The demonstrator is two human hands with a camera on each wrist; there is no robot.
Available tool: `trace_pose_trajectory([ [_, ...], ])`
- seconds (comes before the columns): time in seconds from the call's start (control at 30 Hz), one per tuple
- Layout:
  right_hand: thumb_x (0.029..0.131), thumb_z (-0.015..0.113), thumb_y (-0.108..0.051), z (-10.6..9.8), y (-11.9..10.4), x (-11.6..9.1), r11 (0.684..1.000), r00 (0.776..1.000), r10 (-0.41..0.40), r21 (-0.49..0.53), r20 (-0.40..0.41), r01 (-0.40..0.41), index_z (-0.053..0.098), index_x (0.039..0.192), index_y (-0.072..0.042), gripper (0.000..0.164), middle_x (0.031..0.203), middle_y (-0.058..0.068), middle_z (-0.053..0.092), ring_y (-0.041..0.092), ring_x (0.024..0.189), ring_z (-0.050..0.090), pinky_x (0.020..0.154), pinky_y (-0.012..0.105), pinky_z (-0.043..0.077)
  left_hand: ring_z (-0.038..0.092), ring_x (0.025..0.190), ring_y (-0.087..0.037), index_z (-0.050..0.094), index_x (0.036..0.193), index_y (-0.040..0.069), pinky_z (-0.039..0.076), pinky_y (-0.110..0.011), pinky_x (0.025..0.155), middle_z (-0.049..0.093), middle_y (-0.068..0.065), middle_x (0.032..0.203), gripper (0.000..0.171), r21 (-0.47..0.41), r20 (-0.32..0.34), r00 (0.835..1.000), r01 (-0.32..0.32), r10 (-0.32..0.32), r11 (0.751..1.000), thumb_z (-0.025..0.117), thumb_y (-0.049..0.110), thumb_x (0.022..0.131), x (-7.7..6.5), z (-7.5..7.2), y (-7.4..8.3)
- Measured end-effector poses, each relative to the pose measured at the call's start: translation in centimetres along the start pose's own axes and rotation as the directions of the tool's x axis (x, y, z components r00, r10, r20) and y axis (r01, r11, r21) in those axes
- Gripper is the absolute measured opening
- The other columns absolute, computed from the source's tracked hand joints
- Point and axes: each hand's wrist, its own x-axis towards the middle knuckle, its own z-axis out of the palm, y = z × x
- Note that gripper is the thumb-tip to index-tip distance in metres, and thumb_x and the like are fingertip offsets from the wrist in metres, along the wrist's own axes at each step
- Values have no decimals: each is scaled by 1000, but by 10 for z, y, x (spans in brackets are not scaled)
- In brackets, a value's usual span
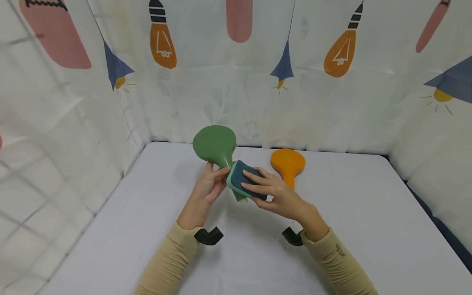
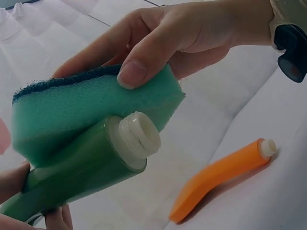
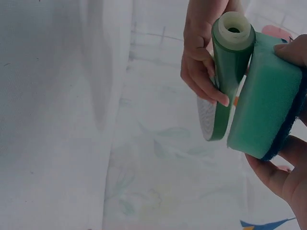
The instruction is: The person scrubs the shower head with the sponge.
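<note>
My left hand (image 1: 211, 185) grips a green shower head (image 1: 214, 143) by its handle, with the round head tilted up and away. The white threaded end of the handle faces the left wrist camera, and the pale spray face shows in the right wrist view. In my right hand (image 1: 278, 191) is a sponge (image 3: 268, 96), teal foam with a dark blue scouring layer, pinched between thumb and fingers. Its foam side lies against the green handle in the left wrist view. Behind my right hand, an orange shower head (image 1: 287, 162) lies on the table, its lower handle partly hidden in the head view.
A white-covered table (image 1: 243, 254) spans the area beneath both arms. Around it hang white curtains (image 1: 236, 94) printed with lamps and bulbs. Each wrist carries a black camera mount (image 1: 208, 236).
</note>
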Motion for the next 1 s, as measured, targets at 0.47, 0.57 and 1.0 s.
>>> trace_pose_trajectory([
  [0.47,86,79,3,-1,7,-7,988,988,154,-25,-24,-154,67,135,-4,51,145,12,57,49,138,43,106,61,41,62,115,-16,14,162,3,44,-28,101,31,-24,156,70,285,33,997,57,-70,957,40,-18,100,7,-19,14],
  [0.57,86,78,3,-2,10,-9,981,981,191,-35,-31,-192,68,134,-4,50,146,12,57,51,138,43,105,62,41,61,114,-14,13,162,2,41,-30,103,32,-26,156,69,349,14,996,73,-83,934,42,-15,101,9,-23,21],
  [1.0,89,76,2,-13,21,-21,956,978,209,-211,1,-204,63,140,-5,52,148,13,55,62,131,43,104,68,38,57,125,-16,10,164,9,45,-43,99,33,-24,158,70,439,-49,991,134,-125,888,46,-3,106,7,-41,42],
])
